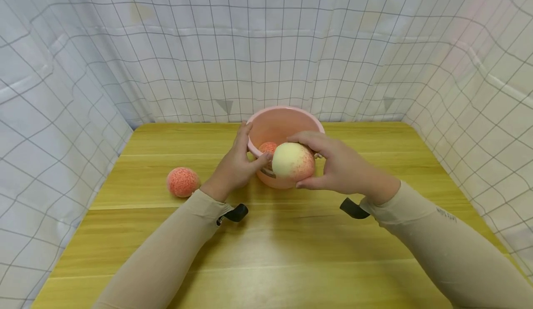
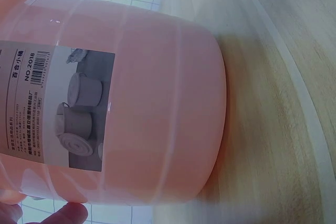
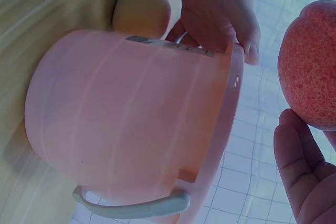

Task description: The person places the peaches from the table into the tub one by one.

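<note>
A pink plastic bucket (image 1: 306, 120) stands upright near the back of the table. My left hand (image 1: 236, 165) holds its rim on the left side, thumb at the front edge. Over the bucket's front rim, my right hand (image 1: 343, 165) grips a pale yellow and red peach (image 1: 291, 161) between thumb and fingers. In the right wrist view this held peach (image 3: 311, 69) shows its red side above the bucket opening. Inside the bucket lies a red peach (image 1: 268, 147), partly covered by the held one. A printed label (image 2: 55, 106) is on the bucket's outer wall.
A speckled red peach (image 1: 183, 182) rests on the wooden table (image 1: 275, 249), left of my left wrist. The right wrist view has a yellowish peach (image 3: 143, 14) beside the bucket and part of another behind it. A grey handle (image 3: 136, 208) hangs from the bucket. Checked curtains (image 1: 266, 45) surround the table.
</note>
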A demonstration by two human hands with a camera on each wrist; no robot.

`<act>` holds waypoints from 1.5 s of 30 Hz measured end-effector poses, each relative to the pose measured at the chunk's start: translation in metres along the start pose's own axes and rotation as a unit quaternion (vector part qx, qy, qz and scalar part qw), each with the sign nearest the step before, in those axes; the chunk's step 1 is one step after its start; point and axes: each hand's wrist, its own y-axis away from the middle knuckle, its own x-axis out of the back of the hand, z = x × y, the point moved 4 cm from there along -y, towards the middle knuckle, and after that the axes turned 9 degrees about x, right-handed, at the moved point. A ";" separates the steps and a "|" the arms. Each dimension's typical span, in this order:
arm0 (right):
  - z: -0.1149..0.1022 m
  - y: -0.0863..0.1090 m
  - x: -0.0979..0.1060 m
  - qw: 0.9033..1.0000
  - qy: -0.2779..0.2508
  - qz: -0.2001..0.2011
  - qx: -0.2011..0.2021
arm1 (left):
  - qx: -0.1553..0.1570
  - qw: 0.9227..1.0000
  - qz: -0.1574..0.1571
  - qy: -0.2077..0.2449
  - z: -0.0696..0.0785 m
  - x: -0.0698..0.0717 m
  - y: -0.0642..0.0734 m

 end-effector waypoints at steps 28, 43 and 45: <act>0.039 -0.023 0.014 0.994 -0.045 0.027 -0.093 | 0.008 1.000 -0.004 0.011 0.001 -0.001 0.000; 0.055 -0.029 0.014 0.990 -0.060 0.038 -0.121 | 0.002 1.000 -0.002 0.015 0.001 0.000 -0.001; 0.057 -0.029 0.014 0.990 -0.059 0.038 -0.123 | 0.002 1.000 -0.002 0.015 0.001 0.000 -0.001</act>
